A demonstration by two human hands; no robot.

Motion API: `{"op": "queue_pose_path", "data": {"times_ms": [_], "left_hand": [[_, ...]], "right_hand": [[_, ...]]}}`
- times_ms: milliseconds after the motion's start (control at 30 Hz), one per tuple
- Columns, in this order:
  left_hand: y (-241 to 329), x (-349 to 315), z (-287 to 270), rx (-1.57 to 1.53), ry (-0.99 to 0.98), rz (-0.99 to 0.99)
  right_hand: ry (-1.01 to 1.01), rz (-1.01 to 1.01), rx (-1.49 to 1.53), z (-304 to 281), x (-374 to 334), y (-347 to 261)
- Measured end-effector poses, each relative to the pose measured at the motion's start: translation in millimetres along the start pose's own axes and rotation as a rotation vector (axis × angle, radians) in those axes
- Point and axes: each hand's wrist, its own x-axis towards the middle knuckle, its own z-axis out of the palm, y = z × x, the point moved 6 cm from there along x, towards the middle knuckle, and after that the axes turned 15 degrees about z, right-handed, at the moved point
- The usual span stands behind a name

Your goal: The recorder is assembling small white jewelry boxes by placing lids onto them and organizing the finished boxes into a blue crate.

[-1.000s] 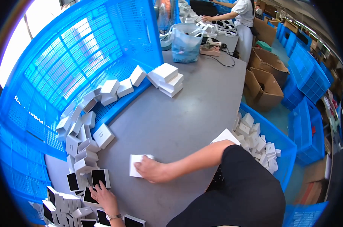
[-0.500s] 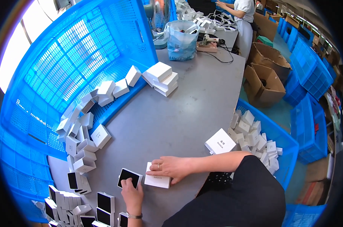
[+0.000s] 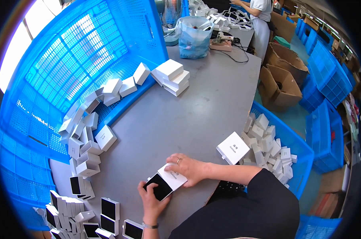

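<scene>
My left hand [image 3: 152,202] grips a shallow white box tray [image 3: 158,186] with a black inside, thumb and fingers at opposite edges. My right hand [image 3: 193,170] holds a white box sleeve [image 3: 174,179] with dark print, its fingers bent over the top. Tray and sleeve meet edge to edge, slightly tilted, over the grey table [image 3: 160,131]. Whether the tray's edge is inside the sleeve I cannot tell. A finished-looking white box [image 3: 233,148] lies to the right, beyond my right forearm.
White sleeves [image 3: 89,147] line a tipped blue crate [image 3: 128,44] at left. Black-lined trays [image 3: 110,209] stand at lower left. A blue bin [image 3: 304,159] of white boxes is at right. Farther off are a plastic bag [image 3: 194,38], cartons [image 3: 282,85] and a person [image 3: 261,20].
My left hand has lifted the black-lined tray and moved it right against the sleeve. My right hand has raised and turned the sleeve to meet it.
</scene>
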Motion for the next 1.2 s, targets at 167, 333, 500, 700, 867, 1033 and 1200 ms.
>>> {"op": "queue_pose_path", "data": {"times_ms": [167, 333, 500, 700, 867, 1033, 1200], "left_hand": [[11.2, -9.7, 8.5, -0.018, 0.029, -0.044], [7.3, -13.2, 5.4, -0.069, 0.01, -0.037], [-0.3, 4.1, 15.5, -0.175, -0.011, 0.074], [-2.4, 1.7, 15.4, -0.203, 0.055, -0.069], [3.7, 1.8, 32.5, -0.505, 0.055, -0.06], [19.5, 4.8, 60.7, -0.682, 0.315, 0.015], [37.5, -17.0, 33.6, -0.247, 0.185, -0.043]], "right_hand": [[-0.062, -0.036, 0.059, -1.7, -6.3, -2.9], [-0.132, -0.109, 0.095, 8.7, -5.4, -8.0], [-0.098, -0.016, 0.043, 13.9, -8.7, 3.9], [-0.084, 0.005, 0.082, 2.7, 4.2, -3.5], [-0.064, 0.012, 0.097, 14.5, 1.9, -11.1], [0.001, -0.007, -0.002, 23.6, -1.6, -25.3], [-0.018, 0.083, -0.331, -0.1, -21.6, -28.4]]}}
